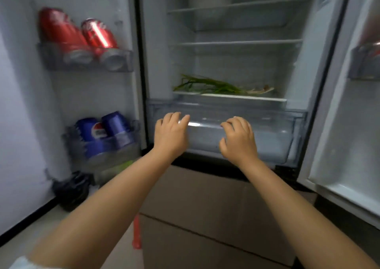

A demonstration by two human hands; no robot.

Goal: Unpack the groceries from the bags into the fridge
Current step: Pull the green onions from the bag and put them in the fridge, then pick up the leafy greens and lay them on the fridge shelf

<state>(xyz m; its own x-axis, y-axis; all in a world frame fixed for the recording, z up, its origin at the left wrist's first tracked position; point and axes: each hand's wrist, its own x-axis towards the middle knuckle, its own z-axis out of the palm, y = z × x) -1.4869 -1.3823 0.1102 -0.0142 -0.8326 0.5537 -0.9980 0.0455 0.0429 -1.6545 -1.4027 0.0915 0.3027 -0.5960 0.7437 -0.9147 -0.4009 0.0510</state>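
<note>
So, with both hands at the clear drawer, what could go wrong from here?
1. The left hand and right hand rest on the drawer front with fingers only lightly curled; a pull might slip.
2. The scallions lie just above and could slide off if the drawer jolts.

Bare forearms, with a pale sleeve edge (22,263) on the left arm.
</note>
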